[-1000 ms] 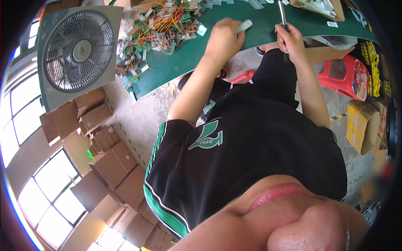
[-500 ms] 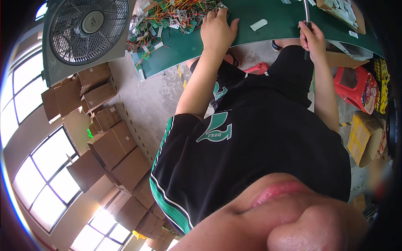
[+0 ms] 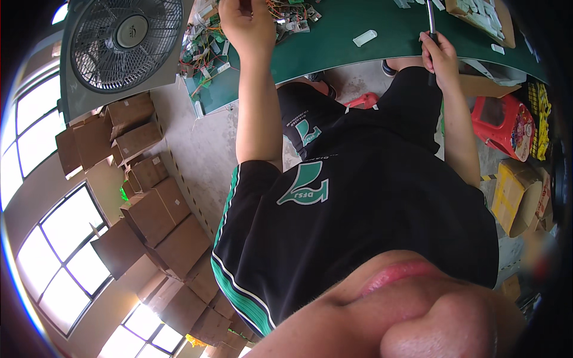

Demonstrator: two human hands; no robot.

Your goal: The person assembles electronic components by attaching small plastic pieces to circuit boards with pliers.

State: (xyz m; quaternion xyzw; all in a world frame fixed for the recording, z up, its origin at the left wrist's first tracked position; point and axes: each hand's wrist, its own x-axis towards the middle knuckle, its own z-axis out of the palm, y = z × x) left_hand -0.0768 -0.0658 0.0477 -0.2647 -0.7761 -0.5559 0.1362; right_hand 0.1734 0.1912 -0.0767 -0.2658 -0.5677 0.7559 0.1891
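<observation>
Green surface point(image 3: 334, 51): it curves across the far edge of our view, and both our hands work at it.
Left hand point(image 3: 248, 24): we have it reaching far over the surface to the wire parts; the fingers curl down onto them, but we cannot tell whether they grip one.
Wire parts point(image 3: 286, 12): a tangled heap of small pieces with red, yellow and green leads, far left on the surface, touching our left hand.
Right hand point(image 3: 439, 56): closed around a tool, at the near edge of the surface, right of centre.
Tool point(image 3: 431, 15): a slim dark rod with a metal tip, upright in our right fist, pointing away from us.
White piece point(image 3: 364, 37): a small pale oblong lying alone on the surface, between our two hands.
Tray point(image 3: 504, 27): a cardboard tray of white bits, far right on the surface.
Fan point(image 3: 122, 42): a grey box fan, left of the surface.
Boxes point(image 3: 155, 221): brown cartons stacked on the floor at left.
Stool point(image 3: 504, 125): red, on the floor at right.
</observation>
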